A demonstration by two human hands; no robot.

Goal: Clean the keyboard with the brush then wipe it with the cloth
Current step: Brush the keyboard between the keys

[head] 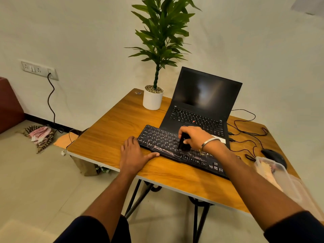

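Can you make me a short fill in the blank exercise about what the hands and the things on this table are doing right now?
1. The right hand grips a black ______ against the keyboard.
2. The left hand rests flat on the table at the keyboard's ______ end.
3. Behind the keyboard stands an open ______ with a dark screen.
4. The potted plant stands in a ______ pot.

Missing words: brush; left; laptop; white

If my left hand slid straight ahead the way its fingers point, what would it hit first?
Probably the black external keyboard: the left hand lies flat on the wooden table, fingertips almost at its left end, though the gap is unclear.
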